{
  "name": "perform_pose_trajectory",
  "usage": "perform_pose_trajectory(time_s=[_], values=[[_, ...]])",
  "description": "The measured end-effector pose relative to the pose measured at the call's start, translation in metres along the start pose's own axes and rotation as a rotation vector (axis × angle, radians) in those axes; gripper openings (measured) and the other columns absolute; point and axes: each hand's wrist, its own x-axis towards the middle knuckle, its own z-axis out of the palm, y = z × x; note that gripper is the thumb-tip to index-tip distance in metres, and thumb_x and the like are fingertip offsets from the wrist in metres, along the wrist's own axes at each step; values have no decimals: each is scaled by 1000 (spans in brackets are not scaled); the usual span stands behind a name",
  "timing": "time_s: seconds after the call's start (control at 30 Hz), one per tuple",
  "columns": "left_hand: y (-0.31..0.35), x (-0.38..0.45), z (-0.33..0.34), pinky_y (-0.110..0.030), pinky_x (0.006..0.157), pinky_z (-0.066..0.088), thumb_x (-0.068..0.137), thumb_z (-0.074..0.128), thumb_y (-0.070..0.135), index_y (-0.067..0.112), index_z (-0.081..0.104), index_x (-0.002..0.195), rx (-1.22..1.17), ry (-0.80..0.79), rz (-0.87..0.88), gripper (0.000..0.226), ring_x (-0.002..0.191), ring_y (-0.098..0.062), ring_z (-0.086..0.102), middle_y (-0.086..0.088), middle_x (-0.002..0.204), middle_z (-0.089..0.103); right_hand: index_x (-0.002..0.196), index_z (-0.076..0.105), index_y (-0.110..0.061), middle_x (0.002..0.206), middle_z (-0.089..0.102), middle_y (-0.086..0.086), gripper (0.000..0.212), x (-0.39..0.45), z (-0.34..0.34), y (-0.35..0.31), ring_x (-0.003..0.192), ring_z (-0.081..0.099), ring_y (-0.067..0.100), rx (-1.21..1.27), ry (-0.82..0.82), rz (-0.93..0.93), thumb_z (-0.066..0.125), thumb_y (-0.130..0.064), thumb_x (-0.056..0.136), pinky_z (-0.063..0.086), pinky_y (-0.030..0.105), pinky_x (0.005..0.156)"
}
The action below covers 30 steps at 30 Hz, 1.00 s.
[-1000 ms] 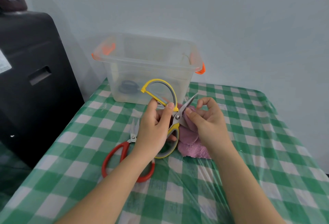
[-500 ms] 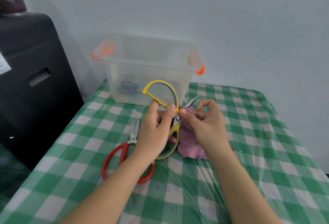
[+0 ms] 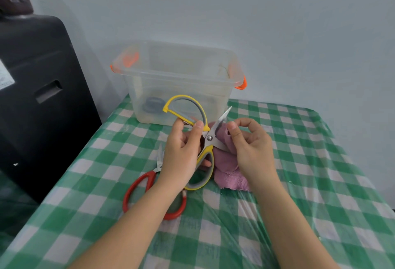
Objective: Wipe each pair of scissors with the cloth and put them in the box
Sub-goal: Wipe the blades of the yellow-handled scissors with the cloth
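Observation:
My left hand (image 3: 181, 153) grips the yellow-and-grey scissors (image 3: 204, 149) at their handles, spread wide open above the table. One blade points up and to the right. My right hand (image 3: 250, 147) pinches the purple cloth (image 3: 226, 162) against the blades near the pivot. Red-handled scissors (image 3: 147, 185) lie flat on the tablecloth under my left forearm, partly hidden. The clear plastic box (image 3: 177, 83) with orange latches stands behind, and a dark grey pair of scissors (image 3: 152, 105) shows through its wall.
The table wears a green-and-white checked cloth (image 3: 299, 183) under clear plastic film. A large black appliance (image 3: 38, 98) stands off the table's left edge. A pale wall runs close behind the box.
My right hand slid the cloth along the blade toward the pivot, then back outward a little. More of the upper blade tip shows now. The left hand kept its grip.

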Motion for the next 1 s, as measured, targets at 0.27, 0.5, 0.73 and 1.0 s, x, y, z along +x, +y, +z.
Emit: perform_pose_trajectory(time_s=[0.27, 0.5, 0.73, 1.0], values=[[1, -2, 4, -11, 33, 31, 101, 46, 15, 15, 37, 79, 10, 5, 7, 23, 29, -3, 33, 8, 36, 33, 77, 66, -13, 69, 70, -9, 14, -1, 2, -2, 66, 64, 2, 29, -118, -54, 69, -1, 85, 50, 14, 67], [-1, -2, 3, -14, 33, 34, 101, 46, 17, 14, 38, 81, 2, 10, -14, 22, 30, -3, 32, 8, 37, 30, 84, 68, -18, 85, 72, -9, 26, -3, -2, -3, 80, 68, -1, -90, -175, -76, 66, 8, 85, 50, 13, 74], [-2, -2, 3, -14, 33, 34, 101, 46, 17, 14, 38, 82, 31, 13, -2, 21, 30, -3, 33, 8, 37, 32, 78, 63, -13, 74, 74, -4, 21, -3, 1, 1, 75, 72, 10, -44, -23, -112, 74, 5, 80, 53, 18, 72], [-4, -5, 2, -39, 44, 51, 100, 48, 24, 10, 43, 97, 186, -18, 62, 16, 32, -8, 45, 6, 40, 43, 77, 60, -13, 75, 72, 5, 19, -2, 6, 5, 70, 69, 12, -20, 19, -47, 75, -2, 81, 54, 21, 67]])
